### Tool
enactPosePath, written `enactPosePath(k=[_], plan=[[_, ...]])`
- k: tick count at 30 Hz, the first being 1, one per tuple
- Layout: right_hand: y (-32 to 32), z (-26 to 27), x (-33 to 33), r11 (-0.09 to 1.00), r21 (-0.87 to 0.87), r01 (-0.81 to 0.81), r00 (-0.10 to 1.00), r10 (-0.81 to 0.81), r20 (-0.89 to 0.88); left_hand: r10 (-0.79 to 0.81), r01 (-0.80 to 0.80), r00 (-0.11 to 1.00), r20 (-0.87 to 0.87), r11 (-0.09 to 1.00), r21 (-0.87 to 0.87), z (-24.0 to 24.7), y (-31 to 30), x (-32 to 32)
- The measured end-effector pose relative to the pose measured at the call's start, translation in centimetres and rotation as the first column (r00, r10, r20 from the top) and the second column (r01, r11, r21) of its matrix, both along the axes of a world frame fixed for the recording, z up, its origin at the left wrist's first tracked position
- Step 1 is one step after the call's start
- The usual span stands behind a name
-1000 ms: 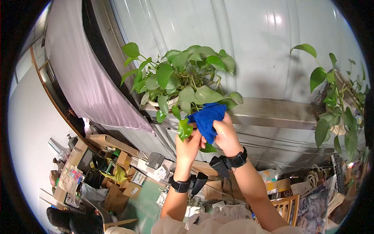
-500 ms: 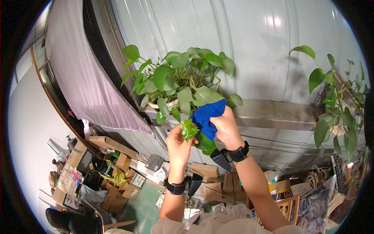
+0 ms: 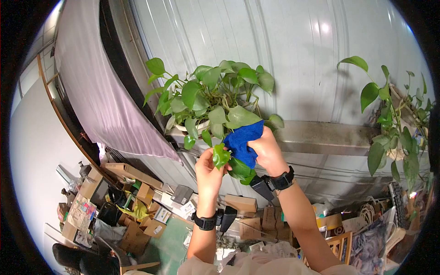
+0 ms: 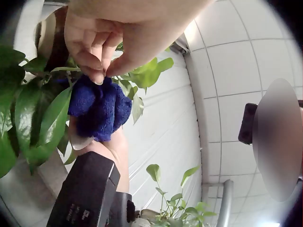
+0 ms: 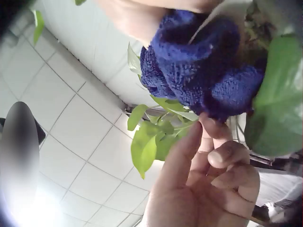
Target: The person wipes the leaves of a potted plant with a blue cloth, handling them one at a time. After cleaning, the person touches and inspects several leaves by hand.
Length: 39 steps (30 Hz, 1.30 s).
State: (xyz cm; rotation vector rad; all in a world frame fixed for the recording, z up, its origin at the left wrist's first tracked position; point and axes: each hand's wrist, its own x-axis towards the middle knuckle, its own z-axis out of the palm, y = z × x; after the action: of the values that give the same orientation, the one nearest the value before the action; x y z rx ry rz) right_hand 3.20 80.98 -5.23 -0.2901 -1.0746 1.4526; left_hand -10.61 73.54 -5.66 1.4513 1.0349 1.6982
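A leafy green potted plant [image 3: 190, 94] with trailing vines sits in a white pot [image 3: 200, 125] on a ledge. Low in front of it, my left hand [image 3: 208, 173] pinches a thin stem between thumb and index finger, beside a glossy leaf [image 3: 221, 156]. My right hand [image 3: 269, 153] grips a blue towelling cloth [image 3: 243, 143], bunched around the vine just right of the left fingertips. Below the cloth hangs another green leaf [image 3: 239, 168]. In the right wrist view, the left fingertips meet right at the cloth's [image 5: 189, 61] lower edge. The cloth hides the part of the vine inside it.
The metal ledge [image 3: 325, 135] runs right along the pale wall [image 3: 302, 59] to a second trailing plant [image 3: 376, 96]. A pinkish curtain [image 3: 91, 87] hangs at left. Cardboard boxes [image 3: 137, 229] and clutter lie below, with a wooden chair [image 3: 339, 245] at lower right.
The left hand has moved left and slightly down, away from the cloth, with the glossy leaf shifting beside it. The cloth has dropped slightly, and the leaf below it shows more.
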Motion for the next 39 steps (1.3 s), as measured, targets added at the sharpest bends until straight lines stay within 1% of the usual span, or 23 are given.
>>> enactPosePath(k=[2, 5, 8, 11, 14, 17, 20, 23, 26, 29, 32, 35, 38, 39], plan=[[-0.3, 0.3, -0.1, 1.000, 0.027, -0.005, 1.000, 0.005, -0.025, -0.027, 0.027, 1.000, 0.010, 1.000, 0.002, -0.4, 0.3, -0.1], [-0.6, 0.8, -0.1, 1.000, -0.024, 0.014, 1.000, -0.014, -0.002, -0.042, 0.042, 0.999, 0.017, 0.999, 0.005, -0.4, 0.2, 0.0], [-0.5, 0.4, 0.0, 0.999, -0.012, -0.043, 0.996, 0.042, -0.082, 0.001, -0.001, 1.000, 0.011, 1.000, 0.000, 0.0, -0.1, 0.3], [-0.3, -0.1, 0.6, 0.996, -0.035, -0.083, 0.995, 0.081, -0.064, 0.008, -0.007, 0.999, 0.042, 1.000, -0.021, 0.3, -0.3, 0.4], [-0.6, 0.1, 1.0, 0.995, -0.055, -0.081, 0.996, 0.079, -0.030, 0.001, 0.001, 0.999, 0.038, 0.999, -0.050, 0.5, -0.5, 0.4], [-0.2, -0.1, 0.9, 0.994, -0.063, -0.090, 0.996, 0.088, -0.032, -0.008, 0.009, 0.999, 0.041, 0.999, -0.039, -0.1, -0.2, 0.2], [0.6, -0.6, 0.7, 0.995, -0.016, -0.103, 0.994, 0.103, -0.019, -0.008, 0.009, 1.000, 0.009, 1.000, -0.026, -0.4, -0.1, 0.1], [0.7, -0.5, 0.1, 0.999, -0.032, -0.003, 1.000, 0.004, 0.004, -0.053, 0.053, 0.998, 0.028, 0.998, -0.022, -0.8, 0.0, -0.1], [0.8, -0.8, 0.2, 0.997, -0.023, -0.069, 0.997, 0.067, -0.047, -0.040, 0.041, 0.999, 0.035, 0.999, -0.033, -0.8, -0.1, -0.2], [0.4, -1.0, 0.7, 0.985, -0.037, -0.167, 0.984, 0.165, -0.068, -0.028, 0.029, 0.999, 0.044, 0.999, -0.040, -0.6, -0.4, -0.3], [0.0, -1.2, 1.1, 0.976, -0.024, -0.215, 0.970, 0.211, -0.119, -0.022, 0.025, 0.998, 0.051, 0.998, -0.055, -0.4, -0.6, -0.4], [0.7, -2.1, 1.5, 0.977, -0.025, -0.211, 0.973, 0.208, -0.097, -0.011, 0.015, 0.999, 0.048, 0.996, -0.088, -0.2, -0.7, -0.3], [0.4, -2.1, 1.8, 0.963, -0.057, -0.264, 0.954, 0.252, -0.160, 0.006, -0.003, 1.000, 0.026, 0.996, -0.087, -0.1, -1.0, 0.0], [0.1, -2.0, 1.9, 0.964, -0.062, -0.257, 0.953, 0.242, -0.184, -0.002, 0.005, 1.000, 0.028, 0.997, -0.080, -0.3, -0.9, -0.1]])
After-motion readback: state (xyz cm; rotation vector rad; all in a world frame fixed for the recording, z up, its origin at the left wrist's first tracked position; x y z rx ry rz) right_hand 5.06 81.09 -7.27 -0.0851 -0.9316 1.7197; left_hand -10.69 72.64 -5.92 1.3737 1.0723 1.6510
